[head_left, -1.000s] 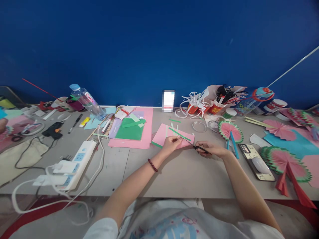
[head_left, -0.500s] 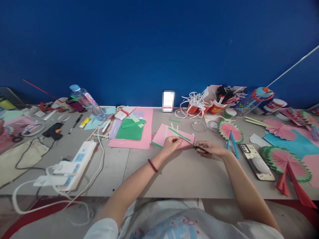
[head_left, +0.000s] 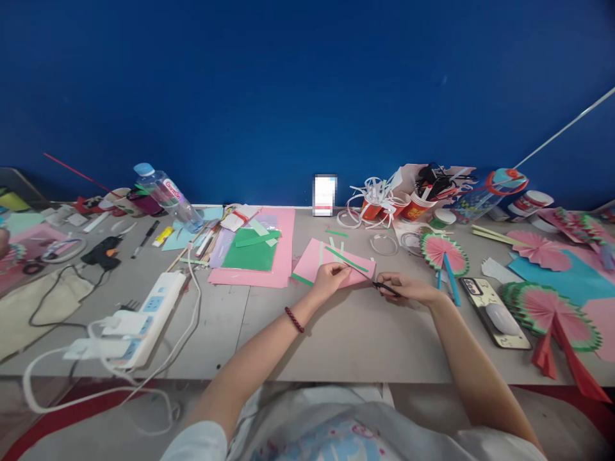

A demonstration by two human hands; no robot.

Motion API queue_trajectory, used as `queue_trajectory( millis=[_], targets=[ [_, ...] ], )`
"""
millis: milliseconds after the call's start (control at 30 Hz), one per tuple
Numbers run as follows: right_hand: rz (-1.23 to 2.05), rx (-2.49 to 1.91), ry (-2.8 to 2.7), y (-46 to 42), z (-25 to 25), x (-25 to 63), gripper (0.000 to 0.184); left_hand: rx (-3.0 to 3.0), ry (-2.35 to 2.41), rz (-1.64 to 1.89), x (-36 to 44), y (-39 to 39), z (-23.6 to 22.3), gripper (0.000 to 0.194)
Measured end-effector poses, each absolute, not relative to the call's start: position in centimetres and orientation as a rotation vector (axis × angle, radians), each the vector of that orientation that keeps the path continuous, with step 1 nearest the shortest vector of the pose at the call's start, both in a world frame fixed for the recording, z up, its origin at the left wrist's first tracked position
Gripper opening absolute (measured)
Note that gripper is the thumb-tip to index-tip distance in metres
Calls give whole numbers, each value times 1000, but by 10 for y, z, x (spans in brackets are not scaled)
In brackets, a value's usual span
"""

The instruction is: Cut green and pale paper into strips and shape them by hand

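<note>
My right hand (head_left: 406, 286) is closed around the black handles of a pair of scissors (head_left: 390, 290), whose blades point left across a sheet of pink paper (head_left: 311, 257). The paper carries a green strip along its lower left edge and another green strip (head_left: 353, 260) near its top. My left hand (head_left: 331, 280) grips the paper, fingertips close to the scissor blades. Pale narrow strips cross the sheet too. Just behind the paper a loose green strip (head_left: 337, 233) lies on the table.
Left of the paper lie larger pink sheets (head_left: 284, 250) with a green packet (head_left: 250, 251) on top. A power strip (head_left: 156, 314) with white cables is at the left front. Pleated paper fans (head_left: 552, 314) and a phone (head_left: 514, 336) under a mouse lie right. Paper cups (head_left: 416, 208) stand behind.
</note>
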State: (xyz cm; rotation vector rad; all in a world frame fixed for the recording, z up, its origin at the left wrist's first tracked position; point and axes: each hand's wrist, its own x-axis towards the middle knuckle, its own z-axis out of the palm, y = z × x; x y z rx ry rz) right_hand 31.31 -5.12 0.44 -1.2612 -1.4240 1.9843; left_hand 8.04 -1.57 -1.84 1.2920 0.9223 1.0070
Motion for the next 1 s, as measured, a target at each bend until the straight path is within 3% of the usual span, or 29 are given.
queue_trajectory(
  millis=[1000],
  targets=[
    [2003,-1210,-1409,-51,0,314,42,1292,930,1018,81,-15,-22,23]
  ],
)
